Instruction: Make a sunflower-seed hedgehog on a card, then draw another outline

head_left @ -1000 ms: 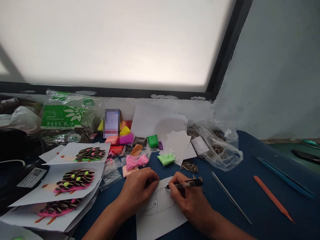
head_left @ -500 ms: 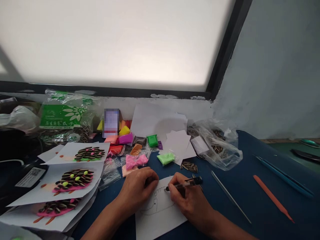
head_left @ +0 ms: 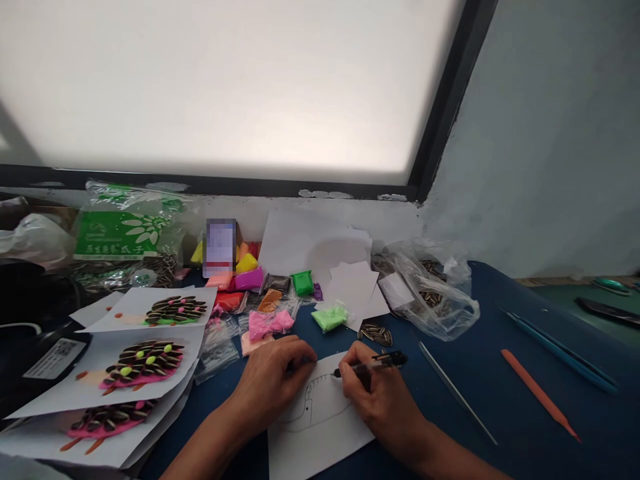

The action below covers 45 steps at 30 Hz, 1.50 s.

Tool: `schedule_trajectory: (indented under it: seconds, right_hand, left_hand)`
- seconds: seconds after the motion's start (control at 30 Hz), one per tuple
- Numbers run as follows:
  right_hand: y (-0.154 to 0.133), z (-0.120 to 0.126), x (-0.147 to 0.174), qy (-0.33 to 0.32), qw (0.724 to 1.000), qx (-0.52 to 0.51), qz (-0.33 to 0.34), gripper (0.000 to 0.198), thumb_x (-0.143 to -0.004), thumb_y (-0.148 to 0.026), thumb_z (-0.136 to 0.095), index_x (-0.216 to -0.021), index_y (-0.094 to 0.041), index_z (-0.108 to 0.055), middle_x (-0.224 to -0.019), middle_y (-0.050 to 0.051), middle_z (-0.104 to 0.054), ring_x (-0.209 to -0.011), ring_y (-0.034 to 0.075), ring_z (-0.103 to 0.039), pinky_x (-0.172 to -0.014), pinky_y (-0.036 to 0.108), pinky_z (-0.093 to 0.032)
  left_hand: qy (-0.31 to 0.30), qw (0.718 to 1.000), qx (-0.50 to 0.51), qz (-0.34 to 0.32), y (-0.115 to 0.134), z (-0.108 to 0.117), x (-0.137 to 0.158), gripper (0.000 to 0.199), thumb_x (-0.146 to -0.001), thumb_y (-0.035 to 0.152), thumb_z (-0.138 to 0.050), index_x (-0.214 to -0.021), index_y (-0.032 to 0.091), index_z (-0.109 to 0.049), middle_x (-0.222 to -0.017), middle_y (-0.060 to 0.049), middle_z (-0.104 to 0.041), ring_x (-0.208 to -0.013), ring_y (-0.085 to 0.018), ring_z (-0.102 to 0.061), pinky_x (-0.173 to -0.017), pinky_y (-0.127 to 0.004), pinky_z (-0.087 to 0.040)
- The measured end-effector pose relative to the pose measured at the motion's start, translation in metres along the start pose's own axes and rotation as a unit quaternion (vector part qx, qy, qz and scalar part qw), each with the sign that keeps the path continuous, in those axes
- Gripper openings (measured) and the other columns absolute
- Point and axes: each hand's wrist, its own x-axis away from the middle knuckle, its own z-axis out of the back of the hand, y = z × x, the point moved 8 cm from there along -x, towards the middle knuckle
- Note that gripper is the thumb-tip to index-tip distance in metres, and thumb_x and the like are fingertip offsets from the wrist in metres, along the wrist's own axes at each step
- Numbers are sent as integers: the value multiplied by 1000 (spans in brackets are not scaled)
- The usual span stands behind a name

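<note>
A sheet of white paper (head_left: 320, 450) lies in front of me with a pencil-thin outline on it: a curved body, a small dot and a row of short spiky strokes along the top. My right hand (head_left: 373, 393) grips a black pen (head_left: 375, 364), its tip on the sheet at the end of the spiky strokes. On the sheet's upper left rests my left hand (head_left: 280, 373), fingers bent and a gap between thumb and forefinger; nothing shows in it, though some fingertips are hidden. Just beyond my right hand is a small heap of sunflower seeds (head_left: 376, 335).
Finished hedgehog pictures (head_left: 143, 367) of clay and seeds overlap at left. Behind are clay packets (head_left: 270, 323), a phone (head_left: 220, 247), a green seed bag (head_left: 120, 233), paper pieces (head_left: 353, 287) and an open seed bag (head_left: 435, 300). A metal rod (head_left: 457, 393), orange tool (head_left: 540, 393) and blue tweezers (head_left: 560, 353) lie right.
The pen tip and my right hand have moved slightly right along the spiky line. My left hand stays on the paper. The whole view has shifted a little.
</note>
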Motion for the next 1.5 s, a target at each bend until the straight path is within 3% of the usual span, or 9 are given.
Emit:
schedule_trajectory:
  seconds: [0.9,1.13,1.5]
  right_hand:
    - [-1,-3,0,-16,1000,-13,14,18,-88,-24,-42,-70,-21,-43,-57,-5,-41,-49,11,-44,-49,22,-32]
    - [0,8,-1,39,999,9,10,18,-87,-23,-43,-69,-21,-45,-58,-4,-41,-50,11,-43,-48,22,-32]
    - [4,2,-1,6,999,31,-12,20,-89,-27,-39,-71,-21,-44,-60,-3,-44,-53,13,-45,-50,24,-33]
  left_hand:
    - [1,1000,3,-3,2,1,0,17,-83,23,-53,-79,23,-69,-65,2,-58,-61,-13,-53,-57,-24,-33]
    - [-1,1000,-2,-4,2,1,0,18,-83,23,-52,-80,22,-69,-66,1,-58,-61,-14,-53,-57,-24,-33]
    - [3,1000,7,-3,2,1,1,17,-83,22,-52,-78,22,-68,-65,2,-57,-61,-13,-53,-57,-24,-32]
